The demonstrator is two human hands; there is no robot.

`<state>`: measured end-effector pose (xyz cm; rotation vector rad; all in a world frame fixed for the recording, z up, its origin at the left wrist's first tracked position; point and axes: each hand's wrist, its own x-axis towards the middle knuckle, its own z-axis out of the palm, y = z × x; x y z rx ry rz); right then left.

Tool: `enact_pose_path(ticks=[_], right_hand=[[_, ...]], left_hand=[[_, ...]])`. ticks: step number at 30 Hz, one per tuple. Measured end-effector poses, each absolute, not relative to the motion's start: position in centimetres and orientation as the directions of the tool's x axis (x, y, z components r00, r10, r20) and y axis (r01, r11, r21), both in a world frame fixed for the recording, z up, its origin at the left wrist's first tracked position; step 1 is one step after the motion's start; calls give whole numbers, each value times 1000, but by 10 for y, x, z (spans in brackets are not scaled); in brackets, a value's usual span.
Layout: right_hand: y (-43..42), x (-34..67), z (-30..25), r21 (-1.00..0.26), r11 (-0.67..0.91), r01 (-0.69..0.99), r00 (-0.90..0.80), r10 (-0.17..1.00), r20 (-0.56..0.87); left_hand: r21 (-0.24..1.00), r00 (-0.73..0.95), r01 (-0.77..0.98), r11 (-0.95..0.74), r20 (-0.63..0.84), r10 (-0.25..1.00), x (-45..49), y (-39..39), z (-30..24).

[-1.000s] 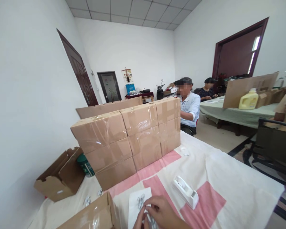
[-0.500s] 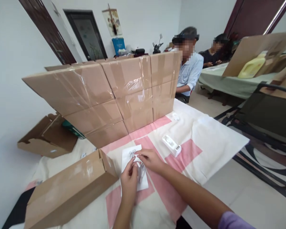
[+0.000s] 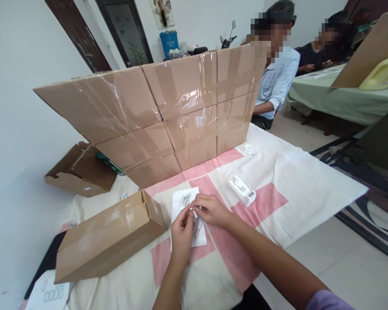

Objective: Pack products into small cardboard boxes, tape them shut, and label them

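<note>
My left hand (image 3: 183,228) and my right hand (image 3: 211,210) meet fingertip to fingertip above a white sheet of paper (image 3: 177,204). Both are closed in a pinch, and whatever sits between the fingers is too small and hidden to name. Just beyond the fingertips, a little cluster of dark, wire-like pieces (image 3: 186,198) lies on the sheet. More dark marks or pieces show on the paper beside my fingers, partly covered by them. To the right of my right hand, a white oblong device (image 3: 242,191) rests on the cloth.
A long cardboard box (image 3: 110,237) lies left of my hands. Behind stands a wall of taped cartons (image 3: 190,112). An open carton (image 3: 80,172) sits at the far left. A small white item (image 3: 250,150) lies near the wall. Beyond it sits a person in a light-blue shirt (image 3: 280,82).
The camera view has shifted, so the scene sits higher and further right. My hands stay together over the paper; the right fingers have shifted slightly, uncovering more of the wire-like cluster.
</note>
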<state>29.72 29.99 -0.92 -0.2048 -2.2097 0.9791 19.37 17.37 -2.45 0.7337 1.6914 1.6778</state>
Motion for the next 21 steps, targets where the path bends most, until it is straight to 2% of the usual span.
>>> enact_pose_path(ticks=[3, 5, 9, 15, 21], right_hand=[[301, 293, -14, -815, 579, -42, -730, 539, 420], [304, 289, -21, -824, 563, 69, -730, 591, 343], [314, 280, -33, -699, 668, 254, -771, 577, 271], [315, 274, -36, -624, 699, 351, -754, 605, 254], [316, 277, -32, -525, 719, 456, -692, 657, 298]], left_hand=[[996, -723, -82, -41, -31, 690, 193, 173, -19], [995, -763, -80, -61, -22, 646, 190, 173, -16], [988, -781, -127, -82, -49, 622, 185, 174, -14], [981, -745, -166, -98, -60, 664, 189, 176, -12], [980, -724, -164, -115, -40, 688, 194, 171, -11]])
